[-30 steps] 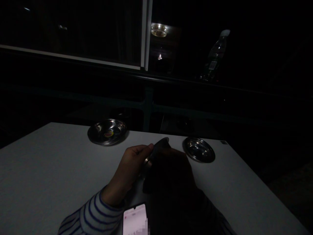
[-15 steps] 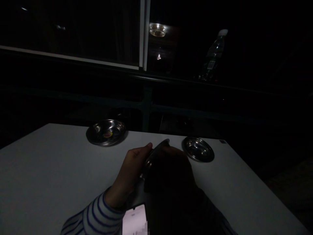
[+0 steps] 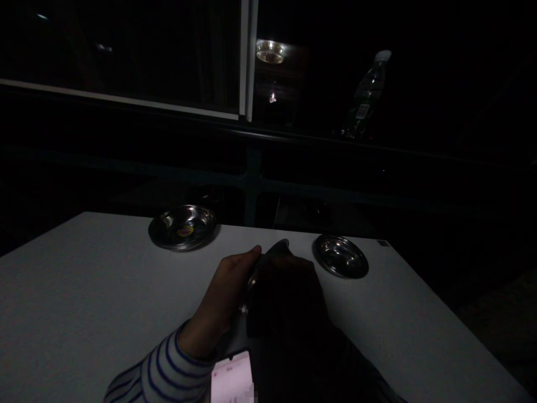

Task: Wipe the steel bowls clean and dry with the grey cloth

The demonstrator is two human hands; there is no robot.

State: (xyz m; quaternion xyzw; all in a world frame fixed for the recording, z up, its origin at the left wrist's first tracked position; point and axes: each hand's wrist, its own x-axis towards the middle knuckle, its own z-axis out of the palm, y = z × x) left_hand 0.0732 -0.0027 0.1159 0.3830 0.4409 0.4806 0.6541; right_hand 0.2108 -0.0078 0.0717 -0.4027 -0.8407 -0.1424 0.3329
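The scene is very dark. My left hand, in a striped sleeve, grips the rim of a small steel dish that stands tilted on its edge above the white table. My right hand is only a dark shape pressed against the dish's inner side, and its fingers do not show. Two more steel dishes lie flat beyond: one with a coloured sticker to the left and a plain one to the right.
A lit phone screen lies at the near edge under my left wrist. A plastic bottle stands on a dark ledge behind the table. The table's right edge runs diagonally close to the plain dish.
My left hand keeps its grip on the tilted dish. The dark shape of my right hand has shifted slightly against it. The two flat dishes have not moved.
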